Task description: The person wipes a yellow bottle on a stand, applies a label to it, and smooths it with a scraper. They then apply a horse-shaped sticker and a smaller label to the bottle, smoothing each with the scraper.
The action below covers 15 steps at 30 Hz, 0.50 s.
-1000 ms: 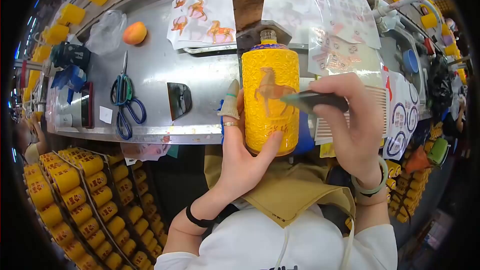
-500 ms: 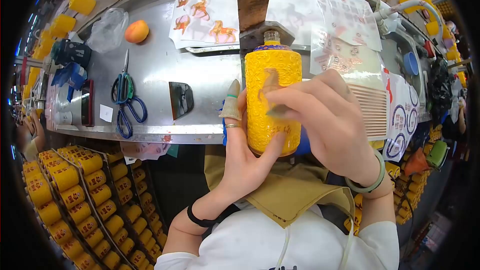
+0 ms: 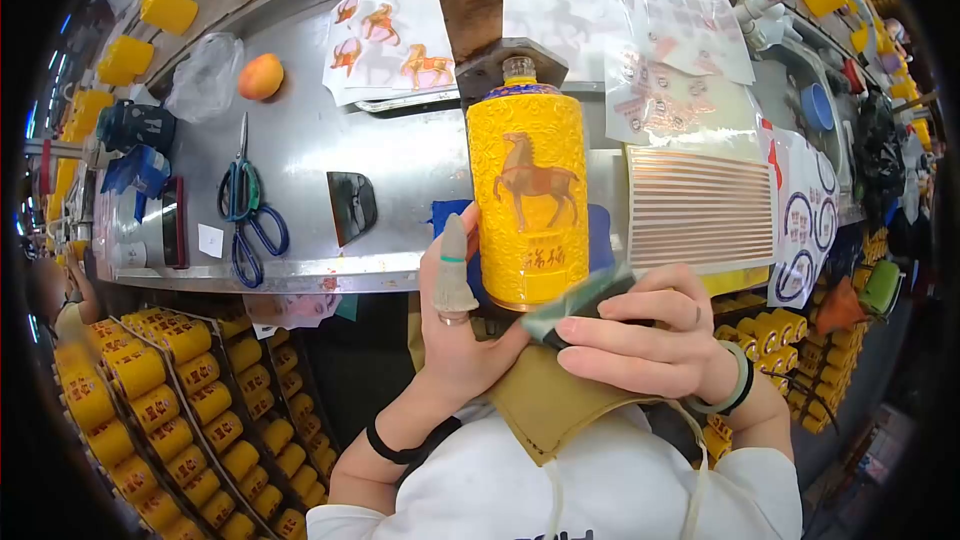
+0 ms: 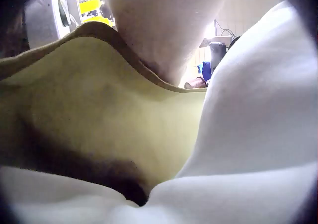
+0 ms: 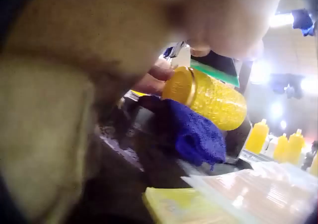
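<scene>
A yellow embossed bottle [image 3: 530, 160] with a brown horse decal [image 3: 535, 180] stands tilted in the head view, its clear neck at the dark metal post. Beside its lower left is my left hand [image 3: 465, 325], a fingertip at the bottle's side and the covered index finger pointing up. The left thumb is off the bottle's face, its tip close to the scraper. My right hand [image 3: 650, 335] grips a dark scraper [image 3: 590, 300] with a green edge, just below the bottle's base. Blue cloth [image 5: 198, 139] lies under the bottle in the right wrist view.
Blue-handled scissors [image 3: 240, 200], a dark blade-like piece [image 3: 350, 208] and a peach [image 3: 261, 76] lie on the metal table at left. Horse decal sheets [image 3: 385, 50] are at the back; a striped sheet [image 3: 700, 210] is right. Racked yellow bottles [image 3: 170, 410] stand lower left.
My right hand rubbed the scraper over the horse, then moved down off the bottle, uncovering the decal. My left thumb left the bottle's front and the left hand moved lower.
</scene>
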Available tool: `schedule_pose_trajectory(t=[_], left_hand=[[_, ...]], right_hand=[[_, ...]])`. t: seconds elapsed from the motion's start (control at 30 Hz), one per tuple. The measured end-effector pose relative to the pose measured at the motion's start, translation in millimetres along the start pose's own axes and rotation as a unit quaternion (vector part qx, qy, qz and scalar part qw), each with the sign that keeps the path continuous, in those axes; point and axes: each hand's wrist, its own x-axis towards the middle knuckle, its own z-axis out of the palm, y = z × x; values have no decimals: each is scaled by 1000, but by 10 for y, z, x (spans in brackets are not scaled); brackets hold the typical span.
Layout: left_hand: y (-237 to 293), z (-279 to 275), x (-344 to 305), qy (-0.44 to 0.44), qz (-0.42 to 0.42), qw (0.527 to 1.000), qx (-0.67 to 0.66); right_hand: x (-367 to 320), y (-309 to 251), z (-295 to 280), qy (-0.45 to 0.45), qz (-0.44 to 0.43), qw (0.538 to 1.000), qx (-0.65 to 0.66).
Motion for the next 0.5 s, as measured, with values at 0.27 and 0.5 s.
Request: schedule_pose_trajectory(t=[0.27, 0.5], left_hand=[[42, 114, -6, 23, 72, 986, 149], [210, 111, 64, -2, 113, 940, 322]], right_hand=[[75, -115, 216, 115, 338, 931, 73], [-136, -58, 145, 154, 441, 882, 68]])
